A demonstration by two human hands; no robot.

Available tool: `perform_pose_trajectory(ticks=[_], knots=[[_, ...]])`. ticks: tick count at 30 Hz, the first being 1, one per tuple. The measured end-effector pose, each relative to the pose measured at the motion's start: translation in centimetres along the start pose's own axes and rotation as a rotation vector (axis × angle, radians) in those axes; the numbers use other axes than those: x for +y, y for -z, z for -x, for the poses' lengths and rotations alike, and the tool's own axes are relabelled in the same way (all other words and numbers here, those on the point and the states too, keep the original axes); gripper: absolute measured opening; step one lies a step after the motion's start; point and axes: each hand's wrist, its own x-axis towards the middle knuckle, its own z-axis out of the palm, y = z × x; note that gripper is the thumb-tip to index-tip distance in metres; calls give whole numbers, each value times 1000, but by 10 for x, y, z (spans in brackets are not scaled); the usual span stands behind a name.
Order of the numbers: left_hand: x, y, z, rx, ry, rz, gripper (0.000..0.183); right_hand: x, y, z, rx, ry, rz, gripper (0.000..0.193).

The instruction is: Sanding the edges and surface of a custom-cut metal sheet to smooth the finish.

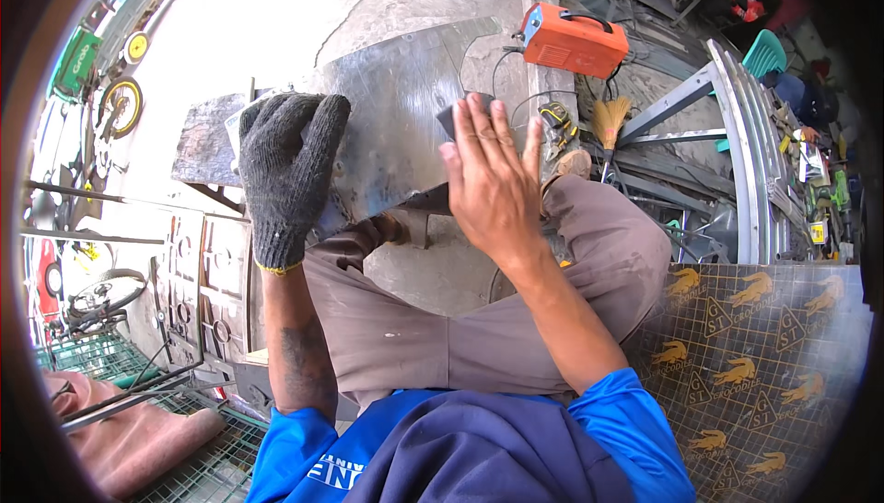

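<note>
A large, dull silver metal sheet (396,107) lies in front of my knees, with brushed streaks and smudges across it. My right hand (493,167) is bare, its fingers stretched forward over a piece of dark grey sandpaper (446,122) at the sheet's right side. The sandpaper shows between the thumb and forefinger and under the fingertips. My left hand (290,157), in a dark grey knitted glove, is closed at the sheet's left side. Its curled fingers hide whatever may be in them; a pale edge shows just beside the glove.
An orange machine with a black handle (575,40) stands beyond my right hand, cables around it. Nearer are a yellow-black tape measure (556,122) and a straw broom (610,121). A metal frame (737,153) rises at right. A worn board (204,139) lies left of the glove.
</note>
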Motion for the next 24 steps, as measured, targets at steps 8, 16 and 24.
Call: perform_pose_trajectory(ticks=[8, 16, 24], knots=[[-1, -2, 2, -13, -21, 27, 26, 17, 19, 19, -23, -56, 21, 52], [0, 4, 3, -7, -27, -10, 26, 18, 20, 25, -83, -76, 52, 83], [-6, -3, 4, 14, -130, -37, 26, 4, 5, 3, -41, 5, 42, 93]])
